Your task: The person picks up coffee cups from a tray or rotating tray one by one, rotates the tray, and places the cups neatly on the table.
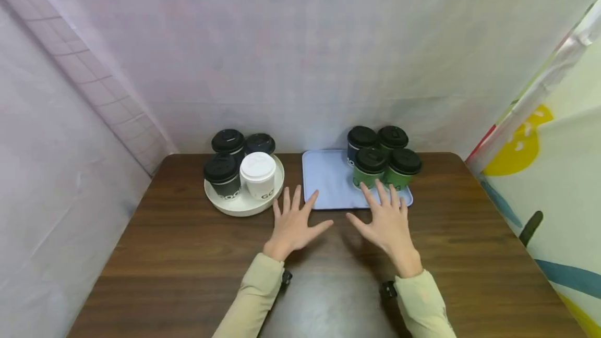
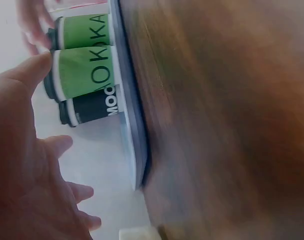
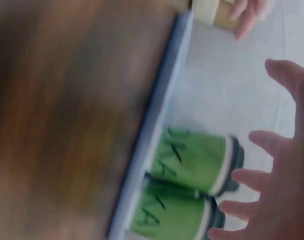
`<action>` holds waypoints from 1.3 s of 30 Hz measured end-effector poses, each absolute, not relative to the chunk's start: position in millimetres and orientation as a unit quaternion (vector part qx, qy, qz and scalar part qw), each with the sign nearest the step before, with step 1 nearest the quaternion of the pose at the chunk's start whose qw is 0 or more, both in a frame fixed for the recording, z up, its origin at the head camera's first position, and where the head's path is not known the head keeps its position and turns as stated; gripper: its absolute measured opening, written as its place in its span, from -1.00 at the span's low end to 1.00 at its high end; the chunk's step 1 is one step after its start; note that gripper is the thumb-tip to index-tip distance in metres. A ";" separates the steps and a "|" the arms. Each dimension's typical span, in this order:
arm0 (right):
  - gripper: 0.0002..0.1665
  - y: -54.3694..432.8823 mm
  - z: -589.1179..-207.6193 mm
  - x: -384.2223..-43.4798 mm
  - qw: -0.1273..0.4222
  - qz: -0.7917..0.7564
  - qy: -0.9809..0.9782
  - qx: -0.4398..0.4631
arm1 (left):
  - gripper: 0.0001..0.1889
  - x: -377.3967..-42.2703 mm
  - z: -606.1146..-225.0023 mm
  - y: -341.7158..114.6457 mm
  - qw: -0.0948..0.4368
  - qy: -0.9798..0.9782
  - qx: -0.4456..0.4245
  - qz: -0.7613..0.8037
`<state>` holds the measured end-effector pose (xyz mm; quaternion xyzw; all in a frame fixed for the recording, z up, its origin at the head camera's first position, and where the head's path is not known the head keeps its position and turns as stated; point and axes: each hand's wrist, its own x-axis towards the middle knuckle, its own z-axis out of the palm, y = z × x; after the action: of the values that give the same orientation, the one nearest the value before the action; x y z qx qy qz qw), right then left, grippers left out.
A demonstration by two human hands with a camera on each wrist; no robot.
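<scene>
Both hands hover over the table with fingers spread and nothing in them. My left hand (image 1: 292, 226) is before the gap between the round white plate (image 1: 241, 212) and the blue rectangular tray (image 1: 328, 184). Just in front of the tray's right half is my right hand (image 1: 387, 223), its fingertips overlapping the green paper cups in the head view. On the tray stand a front green cup (image 1: 368, 178), another green cup (image 3: 192, 160), a dark cup (image 2: 94, 106) and a further black-lidded cup behind. The plate bears a white cup (image 1: 260, 184) and several dark cups (image 1: 225, 186).
The brown wooden table (image 1: 197, 270) runs up to a pale curtain (image 1: 291, 56) right behind the plate and tray. Light fabric hangs at the left, and a patterned cloth (image 1: 563, 186) at the right. Dark wrist cameras (image 1: 388, 289) sit under the sleeves.
</scene>
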<state>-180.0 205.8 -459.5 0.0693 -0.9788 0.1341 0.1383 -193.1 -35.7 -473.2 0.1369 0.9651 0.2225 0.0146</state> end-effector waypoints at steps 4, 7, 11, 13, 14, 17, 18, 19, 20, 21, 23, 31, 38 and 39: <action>0.02 232.7 -447.2 -189.4 0.171 0.140 -0.973 0.061 | -0.07 -214.4 -478.1 -21.4 0.026 0.958 0.150 0.242; 0.03 254.8 -437.3 -200.1 0.183 0.141 -0.971 0.054 | -0.06 -228.3 -482.0 -11.5 0.034 0.954 0.156 0.255; 0.08 279.9 -425.0 -217.5 0.179 0.135 -0.973 0.053 | -0.05 -241.3 -489.3 -2.1 0.044 0.952 0.160 0.256; 0.12 289.3 -420.7 -227.4 0.168 0.134 -0.975 0.056 | -0.04 -245.5 -493.1 1.0 0.053 0.954 0.159 0.250; 0.14 293.2 -419.2 -232.3 0.160 0.133 -0.976 0.058 | -0.04 -247.0 -494.4 2.6 0.059 0.954 0.158 0.247; 0.18 301.2 -415.9 -245.5 0.129 0.135 -0.981 0.059 | -0.03 -252.0 -497.5 7.2 0.073 0.958 0.152 0.234; 0.19 303.1 -415.6 -249.6 0.118 0.138 -0.982 0.059 | -0.04 -253.4 -497.8 8.6 0.079 0.959 0.150 0.228; 0.19 304.5 -415.5 -253.0 0.108 0.142 -0.982 0.058 | -0.04 -255.0 -498.2 10.0 0.083 0.960 0.149 0.223; 0.20 305.6 -415.7 -256.4 0.096 0.148 -0.983 0.056 | -0.05 -256.5 -498.6 11.1 0.088 0.961 0.147 0.219; 0.21 306.4 -416.2 -259.3 0.084 0.155 -0.983 0.054 | -0.06 -257.9 -499.0 12.1 0.092 0.962 0.146 0.214; 0.21 308.2 -419.0 -265.1 0.064 0.168 -0.982 0.050 | -0.08 -260.3 -499.7 13.7 0.103 0.963 0.144 0.204; 0.14 307.1 -430.2 -275.7 0.041 0.197 -0.978 0.046 | -0.20 -262.0 -493.9 12.7 0.125 0.964 0.147 0.180; -0.04 305.3 -440.3 -278.2 0.078 0.214 -0.973 0.045 | -0.21 -260.8 -495.4 13.5 0.132 0.965 0.149 0.169; -0.06 305.0 -441.0 -278.4 0.086 0.215 -0.972 0.045 | -0.20 -260.7 -496.1 13.7 0.131 0.966 0.149 0.166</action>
<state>-278.4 305.0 -441.0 0.0449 -0.9719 0.2147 0.0856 -260.7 13.7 -496.1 0.1494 0.9658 0.1662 0.1313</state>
